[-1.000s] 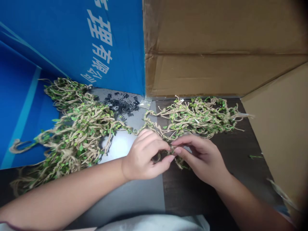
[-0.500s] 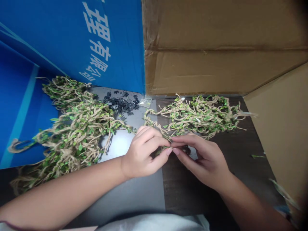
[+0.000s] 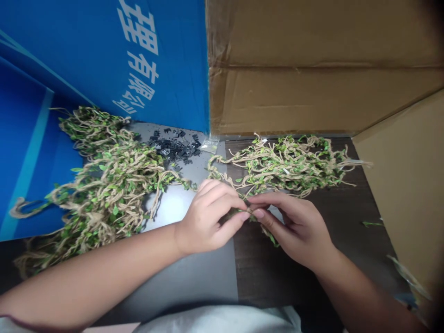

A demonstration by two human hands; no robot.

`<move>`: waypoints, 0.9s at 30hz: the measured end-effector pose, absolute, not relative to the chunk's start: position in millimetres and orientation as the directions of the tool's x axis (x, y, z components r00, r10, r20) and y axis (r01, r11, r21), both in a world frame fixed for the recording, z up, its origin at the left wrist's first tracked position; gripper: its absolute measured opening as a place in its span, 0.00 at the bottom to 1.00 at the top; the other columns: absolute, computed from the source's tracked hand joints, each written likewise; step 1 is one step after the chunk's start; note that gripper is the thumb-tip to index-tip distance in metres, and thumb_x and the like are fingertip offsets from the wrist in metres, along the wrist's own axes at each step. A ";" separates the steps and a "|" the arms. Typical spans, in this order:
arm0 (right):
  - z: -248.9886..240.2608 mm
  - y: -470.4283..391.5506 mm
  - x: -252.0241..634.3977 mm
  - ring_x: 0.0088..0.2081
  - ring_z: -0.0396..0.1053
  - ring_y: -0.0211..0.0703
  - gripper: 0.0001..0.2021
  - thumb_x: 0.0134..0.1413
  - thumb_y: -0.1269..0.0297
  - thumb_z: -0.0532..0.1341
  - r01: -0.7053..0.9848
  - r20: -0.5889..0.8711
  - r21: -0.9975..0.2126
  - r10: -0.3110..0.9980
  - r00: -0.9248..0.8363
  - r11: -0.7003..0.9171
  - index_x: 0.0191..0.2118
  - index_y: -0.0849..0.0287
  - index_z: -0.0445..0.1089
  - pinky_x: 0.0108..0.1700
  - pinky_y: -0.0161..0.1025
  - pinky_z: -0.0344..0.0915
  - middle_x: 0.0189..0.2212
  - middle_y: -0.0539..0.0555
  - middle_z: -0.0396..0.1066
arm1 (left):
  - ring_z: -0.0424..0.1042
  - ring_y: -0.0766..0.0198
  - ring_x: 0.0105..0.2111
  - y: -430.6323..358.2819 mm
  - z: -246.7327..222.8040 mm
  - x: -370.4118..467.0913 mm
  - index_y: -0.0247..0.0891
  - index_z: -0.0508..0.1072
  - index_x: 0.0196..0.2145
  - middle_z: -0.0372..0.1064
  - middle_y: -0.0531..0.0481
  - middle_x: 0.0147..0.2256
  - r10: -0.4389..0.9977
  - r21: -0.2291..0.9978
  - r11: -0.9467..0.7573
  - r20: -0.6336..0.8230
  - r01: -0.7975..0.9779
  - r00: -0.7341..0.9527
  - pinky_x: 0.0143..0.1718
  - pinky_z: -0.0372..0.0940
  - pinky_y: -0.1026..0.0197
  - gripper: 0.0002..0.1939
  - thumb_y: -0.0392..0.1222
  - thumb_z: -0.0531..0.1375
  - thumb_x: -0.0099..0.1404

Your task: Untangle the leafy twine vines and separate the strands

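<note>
My left hand (image 3: 213, 217) and my right hand (image 3: 293, 224) meet over the middle of the table, fingertips nearly touching. Both pinch a leafy twine strand (image 3: 272, 237), thin jute with small green leaves; most of it is hidden by the fingers, and a leafy end hangs under my right hand. Just beyond my hands lies a pile of leafy twine (image 3: 294, 166). Left of my left hand is a larger heap of leafy twine (image 3: 118, 189), running under my left forearm.
Small black plastic bits (image 3: 176, 145) are scattered at the foot of a blue printed panel (image 3: 173, 60). A brown cardboard wall (image 3: 312, 92) stands behind, another cardboard panel (image 3: 409, 185) at right. Loose green scraps (image 3: 373, 224) lie near the right edge of the dark table (image 3: 270, 282).
My right fingers have shifted slightly, and a leafy end of the strand now shows below them. My left hand keeps its pinch in nearly the same place.
</note>
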State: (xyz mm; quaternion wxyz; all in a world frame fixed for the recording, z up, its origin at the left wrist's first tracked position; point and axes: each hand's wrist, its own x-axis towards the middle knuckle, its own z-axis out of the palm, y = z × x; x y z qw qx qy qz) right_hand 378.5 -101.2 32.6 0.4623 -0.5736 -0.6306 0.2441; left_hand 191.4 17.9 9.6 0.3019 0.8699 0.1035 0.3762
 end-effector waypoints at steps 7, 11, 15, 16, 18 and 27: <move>38.9 -102.3 382.2 0.31 0.70 0.36 0.07 0.68 0.66 0.66 0.451 0.212 -0.874 0.977 0.026 0.178 0.50 0.54 0.77 0.34 0.34 0.67 0.35 0.51 0.76 | 0.73 0.61 0.39 18.4 6.0 190.4 0.38 0.69 0.41 0.74 0.48 0.37 0.462 0.680 -0.730 0.565 -0.069 0.684 0.46 0.65 0.55 0.01 0.36 0.60 0.73; 39.4 -105.2 385.2 0.30 0.68 0.36 0.11 0.67 0.61 0.68 0.337 0.020 -0.941 1.000 -0.011 0.023 0.53 0.52 0.76 0.31 0.32 0.64 0.30 0.48 0.72 | 0.72 0.61 0.37 17.3 -0.8 188.1 0.39 0.67 0.44 0.73 0.47 0.36 0.496 0.725 -0.676 0.579 -0.131 0.647 0.45 0.66 0.55 0.01 0.37 0.58 0.75; 44.6 -107.0 398.2 0.32 0.69 0.37 0.09 0.68 0.57 0.67 0.280 -0.045 -0.960 0.998 -0.046 -0.030 0.50 0.51 0.79 0.33 0.33 0.66 0.31 0.50 0.74 | 0.69 0.65 0.33 11.7 -10.3 186.2 0.40 0.66 0.46 0.67 0.50 0.33 0.617 0.823 -0.540 0.530 -0.178 0.581 0.38 0.66 0.59 0.02 0.39 0.56 0.78; 47.9 -107.8 403.3 0.30 0.69 0.37 0.09 0.68 0.56 0.67 0.271 -0.048 -0.962 0.997 -0.052 -0.033 0.48 0.52 0.79 0.32 0.32 0.66 0.31 0.50 0.75 | 0.67 0.67 0.31 10.2 -10.7 186.3 0.40 0.65 0.46 0.65 0.52 0.32 0.657 0.848 -0.496 0.507 -0.186 0.558 0.35 0.65 0.61 0.02 0.40 0.55 0.79; 57.0 -110.5 415.3 0.28 0.70 0.37 0.09 0.67 0.55 0.67 0.286 -0.041 -0.958 0.998 -0.049 -0.026 0.46 0.52 0.80 0.30 0.32 0.67 0.32 0.51 0.77 | 0.63 0.70 0.27 8.1 -6.7 187.1 0.41 0.64 0.46 0.61 0.54 0.30 0.745 0.893 -0.411 0.445 -0.184 0.497 0.30 0.62 0.64 0.03 0.42 0.55 0.80; 104.7 -132.2 483.7 0.22 0.73 0.37 0.11 0.61 0.49 0.71 0.789 0.249 -0.614 0.955 0.159 0.029 0.43 0.47 0.84 0.20 0.32 0.64 0.30 0.58 0.82 | 0.57 0.70 0.22 20.3 83.6 179.6 0.41 0.68 0.41 0.57 0.55 0.26 0.900 0.930 -0.283 0.342 -0.235 0.270 0.20 0.55 0.63 0.08 0.45 0.61 0.77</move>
